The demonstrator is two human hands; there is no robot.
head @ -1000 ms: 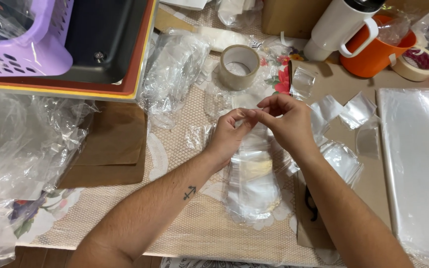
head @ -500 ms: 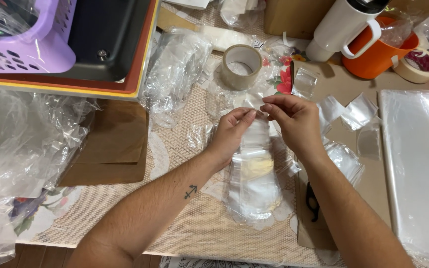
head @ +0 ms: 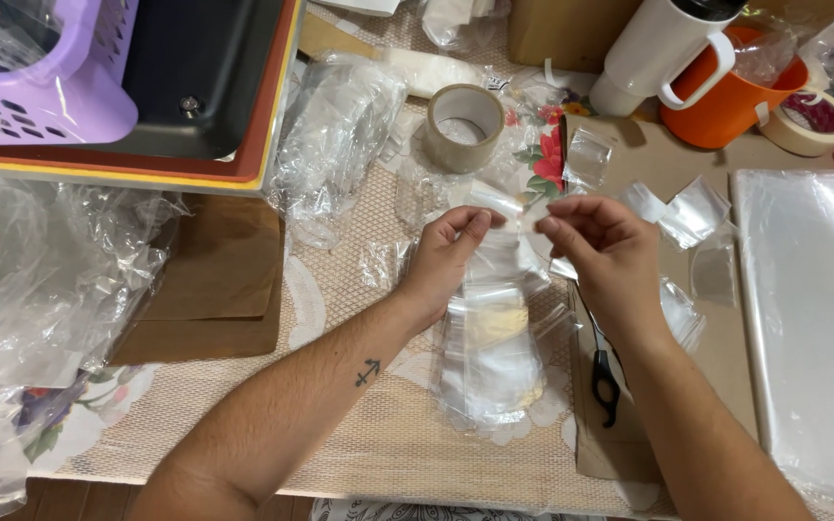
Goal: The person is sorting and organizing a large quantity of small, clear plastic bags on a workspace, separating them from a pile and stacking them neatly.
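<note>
Table (head: 359, 453) carries a beige mesh mat under the work area; far left of it, a large heap of crumpled clear plastic (head: 41, 289) spreads from the edge toward the centre; far right, a flat stack of clear plastic sheets (head: 813, 318) lies square to the edge. Upper left: a black tray (head: 195, 77) with red and yellow rim, a purple perforated basket (head: 50, 87) sitting in it. Brown paper (head: 214, 280) lies just below the tray, partly under the crumpled plastic. Upper right: an orange pitcher (head: 726, 106) with a white tumbler (head: 649, 58) leaning in front of it; a roll of masking tape (head: 808, 121) just right of the pitcher.

Centre: clear plastic bag (head: 494, 357) lies on the mat between the two forearms, long axis running away from the person, something pale and yellowish inside; its far end is lifted at the fingers. Left hand (head: 446, 260) grips the bag's upper edge, thumb and fingers pressed together on the film. Right hand (head: 605, 256) is just beside it, a small gap apart; forefinger and thumb pinch a thin clear strip at the bag's top, remaining fingers curled loosely; whether the strip is tape or bag flap cannot be told.

Roll of brown packing tape (head: 463, 125) stands beyond the hands, well apart; black-handled scissors (head: 602, 371) lie under the right wrist; small cut squares of clear film (head: 692, 212) lie right of the right hand.
</note>
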